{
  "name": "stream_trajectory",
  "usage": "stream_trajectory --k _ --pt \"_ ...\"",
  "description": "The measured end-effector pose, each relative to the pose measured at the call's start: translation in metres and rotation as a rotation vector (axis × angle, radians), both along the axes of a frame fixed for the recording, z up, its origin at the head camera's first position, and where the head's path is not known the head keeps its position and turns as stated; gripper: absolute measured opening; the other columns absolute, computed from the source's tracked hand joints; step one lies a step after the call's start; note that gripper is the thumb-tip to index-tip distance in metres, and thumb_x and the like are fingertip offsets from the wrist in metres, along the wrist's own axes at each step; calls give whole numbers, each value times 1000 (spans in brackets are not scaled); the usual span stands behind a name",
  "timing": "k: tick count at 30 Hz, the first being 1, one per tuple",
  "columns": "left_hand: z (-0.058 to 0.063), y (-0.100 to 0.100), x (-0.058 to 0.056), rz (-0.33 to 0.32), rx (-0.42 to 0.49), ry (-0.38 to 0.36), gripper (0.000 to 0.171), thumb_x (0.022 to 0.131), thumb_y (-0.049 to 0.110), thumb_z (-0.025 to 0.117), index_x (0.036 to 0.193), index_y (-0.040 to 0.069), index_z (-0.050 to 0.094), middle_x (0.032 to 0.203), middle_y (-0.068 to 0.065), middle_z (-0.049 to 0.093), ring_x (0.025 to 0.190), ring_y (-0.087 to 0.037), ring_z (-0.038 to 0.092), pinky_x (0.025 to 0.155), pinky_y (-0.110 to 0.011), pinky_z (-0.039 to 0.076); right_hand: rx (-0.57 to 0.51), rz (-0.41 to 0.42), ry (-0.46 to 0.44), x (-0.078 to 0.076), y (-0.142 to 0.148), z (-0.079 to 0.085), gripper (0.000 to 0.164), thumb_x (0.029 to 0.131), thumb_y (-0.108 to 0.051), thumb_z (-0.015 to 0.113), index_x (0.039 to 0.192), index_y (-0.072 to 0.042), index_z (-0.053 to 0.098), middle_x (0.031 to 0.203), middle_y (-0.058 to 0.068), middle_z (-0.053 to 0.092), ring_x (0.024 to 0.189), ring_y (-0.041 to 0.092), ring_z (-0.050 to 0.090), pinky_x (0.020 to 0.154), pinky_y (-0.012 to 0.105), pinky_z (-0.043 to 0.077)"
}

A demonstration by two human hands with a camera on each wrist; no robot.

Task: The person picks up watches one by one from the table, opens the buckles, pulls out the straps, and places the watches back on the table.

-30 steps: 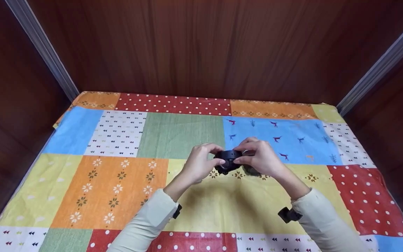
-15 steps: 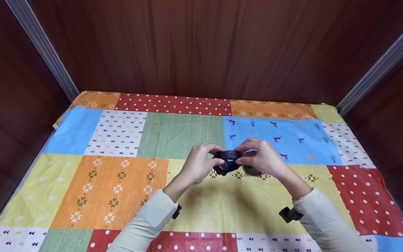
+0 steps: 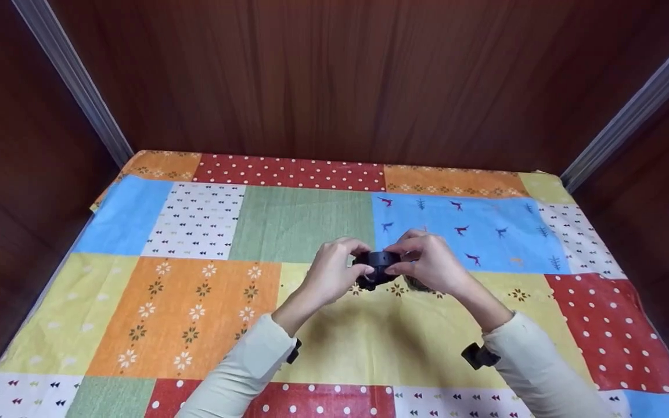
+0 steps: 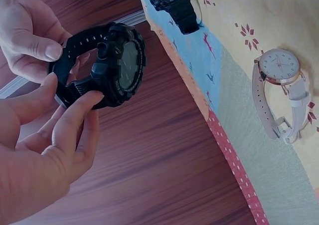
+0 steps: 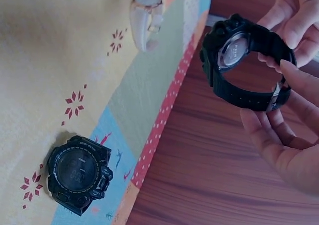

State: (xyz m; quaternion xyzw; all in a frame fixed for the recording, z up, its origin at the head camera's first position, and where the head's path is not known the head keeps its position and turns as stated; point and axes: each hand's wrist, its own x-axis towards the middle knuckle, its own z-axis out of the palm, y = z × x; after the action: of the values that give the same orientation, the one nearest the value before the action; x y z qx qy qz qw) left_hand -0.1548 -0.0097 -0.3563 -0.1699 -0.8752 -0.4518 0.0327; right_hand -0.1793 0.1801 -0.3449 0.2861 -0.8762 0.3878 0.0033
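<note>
Both hands hold a black digital sports watch [image 3: 378,259] above the patterned cloth. Its strap forms a closed loop, with the silver buckle [image 5: 275,96] showing in the right wrist view. My left hand [image 3: 330,271] grips the watch by the case side, fingertips at the case edge and thumb on the strap [image 4: 61,75]. With thumb and fingers, my right hand [image 3: 432,264] pinches the strap near the buckle. A second black digital watch [image 5: 77,172] lies on the cloth, mostly hidden under the right hand in the head view.
A watch with a pale strap and rose-gold case [image 4: 280,65] lies on the cloth, its strap buckled. The patchwork cloth [image 3: 305,223] covers the table. Dark wooden panels [image 3: 334,75] stand behind and on both sides.
The right hand shifted slightly right along the strap, then back left toward the watch case. The left hand has stayed nearly still, gripping the watch.
</note>
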Motion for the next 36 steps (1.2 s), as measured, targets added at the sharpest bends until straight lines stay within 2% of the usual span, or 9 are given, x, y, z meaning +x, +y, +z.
stream_trajectory --k 4,10,12,18,22,26,36 --pt "-1 -2 -2 -11 23 -16 20 79 7 69 98 3 66 95 -6 64 93 -19 57 85 -34 42 -44 5 -48 -2 3 2 22 71 -2 76 92 3 70 83 7 61 82 20 56 71 29 51" --pt "-5 -4 -5 -11 78 -54 20 79 6 69 98 3 65 94 -5 64 93 -19 57 87 -36 41 -74 -19 -80 -6 10 4 21 71 -4 76 92 0 71 85 7 66 85 21 57 77 39 48" --pt "-5 -4 -6 -10 85 -55 19 79 6 69 97 3 65 93 -5 64 92 -20 57 86 -36 41 -75 -34 -98 -7 11 5 23 72 -6 76 93 0 71 85 8 66 84 21 58 77 39 47" --pt "-5 -6 -6 -16 89 -57 19 79 6 69 97 3 65 92 -6 64 92 -20 57 86 -35 41 -102 -59 -165 -8 15 4 22 74 -8 75 94 -1 70 87 9 66 83 19 59 73 29 48" --pt "-5 -8 -7 -17 93 -61 19 79 7 69 97 3 65 92 -6 65 93 -21 57 88 -36 40 -145 -73 -239 -8 16 5 23 74 -10 75 94 -1 69 88 9 67 83 17 61 71 26 49" --pt "-6 -10 -7 -23 101 -58 19 79 6 69 97 2 65 92 -8 66 94 -22 58 90 -37 39 -185 -82 -307 -8 18 5 25 74 -11 75 95 -1 68 88 10 66 82 17 61 71 26 49" --pt "-7 -14 -7 -45 141 -85 19 79 6 69 98 2 65 93 -9 66 94 -22 58 90 -39 39 -262 -60 -393 -10 22 3 25 75 -8 73 96 2 66 86 11 66 77 17 59 71 29 49"
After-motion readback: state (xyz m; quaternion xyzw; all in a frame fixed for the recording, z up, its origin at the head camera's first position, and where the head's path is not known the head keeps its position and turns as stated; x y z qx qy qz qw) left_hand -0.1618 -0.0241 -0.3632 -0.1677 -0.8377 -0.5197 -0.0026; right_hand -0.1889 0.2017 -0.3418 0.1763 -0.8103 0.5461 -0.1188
